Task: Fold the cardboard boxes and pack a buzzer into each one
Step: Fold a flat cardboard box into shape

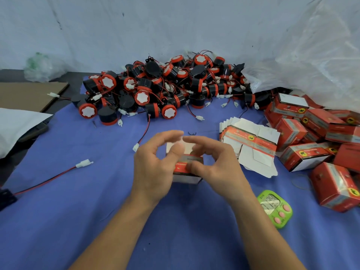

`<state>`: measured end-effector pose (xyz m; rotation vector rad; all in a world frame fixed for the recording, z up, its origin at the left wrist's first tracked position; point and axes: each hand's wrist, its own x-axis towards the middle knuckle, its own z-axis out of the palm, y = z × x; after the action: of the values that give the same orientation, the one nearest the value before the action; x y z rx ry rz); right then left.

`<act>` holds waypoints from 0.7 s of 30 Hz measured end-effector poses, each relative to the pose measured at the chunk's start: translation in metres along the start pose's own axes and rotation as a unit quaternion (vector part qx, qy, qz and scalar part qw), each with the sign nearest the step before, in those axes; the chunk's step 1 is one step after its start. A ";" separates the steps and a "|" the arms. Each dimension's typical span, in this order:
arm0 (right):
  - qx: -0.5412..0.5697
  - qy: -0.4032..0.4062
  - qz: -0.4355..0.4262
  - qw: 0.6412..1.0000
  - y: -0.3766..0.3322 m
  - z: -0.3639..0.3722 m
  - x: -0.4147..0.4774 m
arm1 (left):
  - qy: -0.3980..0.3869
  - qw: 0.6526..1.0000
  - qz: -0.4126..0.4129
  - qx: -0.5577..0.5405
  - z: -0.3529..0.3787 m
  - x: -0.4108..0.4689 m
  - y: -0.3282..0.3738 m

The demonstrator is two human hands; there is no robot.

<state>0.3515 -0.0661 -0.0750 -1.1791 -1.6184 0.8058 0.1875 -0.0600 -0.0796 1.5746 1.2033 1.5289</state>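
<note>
- We count one small red-and-white cardboard box (188, 167) in the hands, upright above the blue cloth-covered table (78, 221), near its middle.
- Two bare hands are in view, forearms reaching in from the bottom edge.
- The left hand (153, 164) grasps the box from its left side: the thumb lies on the near face and the fingers curl over the top, their tips blurred.
- The right hand (216, 162) grasps it from the right: the thumb presses the red near face low down, and the fingers arch above the white top flap.
- The fingertips of both hands nearly meet over the box.
- The heap of round black-and-red buzzers with white connectors (165, 88) is too tangled for us to count; it lies at the back of the table.
- One fanned stack of flat unfolded box blanks (251, 145) sits just right of the hands; we cannot tell how many sheets.
- We count at least eight folded red boxes (311, 133) piled at the right, running past the edge.
- One green timer (274, 208) with three pink buttons lies beside the right forearm.
- One loose red-and-black wire with a white plug (83, 163) lies to the left.
- One brown cardboard sheet (29, 94) lies far left.
</note>
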 end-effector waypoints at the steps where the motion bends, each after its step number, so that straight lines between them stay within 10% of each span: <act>1: -0.019 0.039 -0.017 0.999 0.002 0.003 0.000 | -0.006 1.000 -0.001 0.021 -0.002 0.001 -0.002; 9: -0.258 0.060 -0.093 0.960 0.019 0.033 -0.005 | 0.124 0.948 -0.136 0.259 -0.034 0.034 -0.047; 16: -0.341 0.186 -0.150 0.909 0.017 0.035 -0.004 | 0.000 0.849 -0.160 0.504 -0.040 0.061 -0.074; 21: -0.424 0.174 -0.159 0.875 0.013 0.052 -0.007 | -0.016 0.845 -0.185 0.502 -0.041 0.081 -0.071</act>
<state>0.3072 -0.0672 -0.1068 -1.4674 -1.8218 -0.3857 0.1276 0.0352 -0.1058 1.7562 2.3390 0.5775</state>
